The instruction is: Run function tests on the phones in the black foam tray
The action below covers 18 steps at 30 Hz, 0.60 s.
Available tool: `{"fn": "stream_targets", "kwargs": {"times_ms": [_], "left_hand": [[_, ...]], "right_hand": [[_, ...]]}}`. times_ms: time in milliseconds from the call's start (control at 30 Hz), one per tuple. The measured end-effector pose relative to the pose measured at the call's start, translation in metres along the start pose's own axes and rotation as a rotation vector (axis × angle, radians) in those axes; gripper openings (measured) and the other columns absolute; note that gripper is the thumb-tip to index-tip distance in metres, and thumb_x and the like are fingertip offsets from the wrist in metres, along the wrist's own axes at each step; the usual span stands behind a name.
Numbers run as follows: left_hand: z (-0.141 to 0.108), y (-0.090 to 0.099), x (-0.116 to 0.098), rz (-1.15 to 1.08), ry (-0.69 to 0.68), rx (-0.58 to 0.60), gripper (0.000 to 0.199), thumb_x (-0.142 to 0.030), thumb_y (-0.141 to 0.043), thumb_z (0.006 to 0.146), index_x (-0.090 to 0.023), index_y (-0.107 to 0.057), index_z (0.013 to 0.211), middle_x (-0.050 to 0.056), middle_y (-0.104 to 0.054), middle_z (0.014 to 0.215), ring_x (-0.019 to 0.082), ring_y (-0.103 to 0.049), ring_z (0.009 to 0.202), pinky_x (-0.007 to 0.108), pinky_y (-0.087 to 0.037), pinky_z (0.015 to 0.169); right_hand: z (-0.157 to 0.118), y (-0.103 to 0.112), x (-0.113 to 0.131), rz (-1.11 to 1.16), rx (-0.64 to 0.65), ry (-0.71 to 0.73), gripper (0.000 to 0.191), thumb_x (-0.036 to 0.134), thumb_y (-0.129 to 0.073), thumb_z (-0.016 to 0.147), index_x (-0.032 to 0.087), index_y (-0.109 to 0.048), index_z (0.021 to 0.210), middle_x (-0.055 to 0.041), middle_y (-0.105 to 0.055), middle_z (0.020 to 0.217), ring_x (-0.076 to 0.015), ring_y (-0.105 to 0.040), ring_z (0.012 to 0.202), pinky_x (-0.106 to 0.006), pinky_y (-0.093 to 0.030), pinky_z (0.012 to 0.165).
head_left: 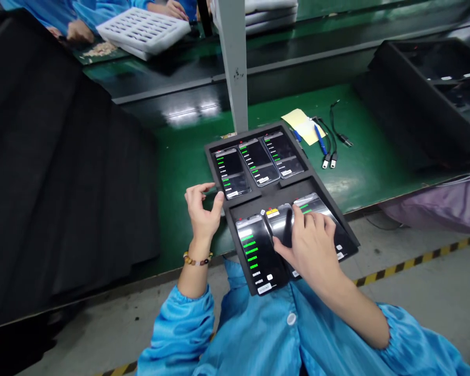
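— "Your right hand [315,246] was over the glossy black rectangular phone [281,225], near row's middle, in the black foam tray [269,192]."
— "Was its grip clamped? I could not tell. Your left hand [203,215], fingers apart, was beside the tray."

Blue pen [320,140] partly on yellow paper [303,124]; black cables [345,139] near.
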State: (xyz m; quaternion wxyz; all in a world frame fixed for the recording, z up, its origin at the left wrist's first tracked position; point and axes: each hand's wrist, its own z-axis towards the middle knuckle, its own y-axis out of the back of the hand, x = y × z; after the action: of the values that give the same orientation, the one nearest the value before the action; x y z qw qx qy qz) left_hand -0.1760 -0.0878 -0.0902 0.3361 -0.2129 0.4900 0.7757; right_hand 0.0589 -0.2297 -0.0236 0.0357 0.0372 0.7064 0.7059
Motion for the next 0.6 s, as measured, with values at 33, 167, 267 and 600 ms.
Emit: {"fn": "stream_targets", "kwargs": {"times_ms": [33,167,267,600], "left_hand": [[-0.001,0.0,0.001,0.002,0.0,0.005,0.037,-0.053,-0.06,0.105,-0.021,-0.07,0.12,0.011,-0.067,0.111,0.027,-0.06,0.108,0.039,-0.052,0.091],[-0.006,0.0,0.003,-0.052,0.057,0.024,0.038,-0.053,-0.062,0.105,-0.021,-0.069,0.124,0.011,-0.068,0.118,0.026,-0.063,0.109,0.04,-0.054,0.094],[-0.019,0.002,0.002,-0.149,0.188,0.068,0.042,-0.054,-0.06,0.107,-0.021,-0.065,0.133,0.012,-0.07,0.126,0.024,-0.068,0.11,0.04,-0.056,0.101],[-0.06,-0.013,-0.041,-0.232,0.42,0.15,0.068,-0.06,-0.056,0.11,-0.029,-0.039,0.168,0.015,-0.05,0.17,0.032,-0.048,0.159,0.054,-0.037,0.134]], "right_hand": [[0.0,0.0,0.002,-0.005,-0.001,-0.001,0.076,0.049,-0.071,0.096,-0.002,-0.053,0.149,-0.0278,-0.071,0.114,-0.0421,-0.061,0.115,-0.055,-0.04,0.108],[-0.002,0.001,-0.004,0.05,-0.043,0.048,0.074,0.048,-0.069,0.099,-0.002,-0.053,0.152,-0.0277,-0.073,0.117,-0.0421,-0.062,0.119,-0.058,-0.04,0.112],[-0.003,0.001,-0.035,0.295,-0.097,0.066,0.07,0.055,-0.063,0.105,0.008,-0.051,0.156,-0.0234,-0.073,0.127,-0.0386,-0.064,0.125,-0.055,-0.046,0.112],[0.051,-0.051,-0.179,0.77,-0.247,-0.199,0.049,0.062,-0.058,0.104,0.02,-0.071,0.127,-0.0157,-0.079,0.121,-0.0288,-0.078,0.107,-0.046,-0.065,0.094]]}}
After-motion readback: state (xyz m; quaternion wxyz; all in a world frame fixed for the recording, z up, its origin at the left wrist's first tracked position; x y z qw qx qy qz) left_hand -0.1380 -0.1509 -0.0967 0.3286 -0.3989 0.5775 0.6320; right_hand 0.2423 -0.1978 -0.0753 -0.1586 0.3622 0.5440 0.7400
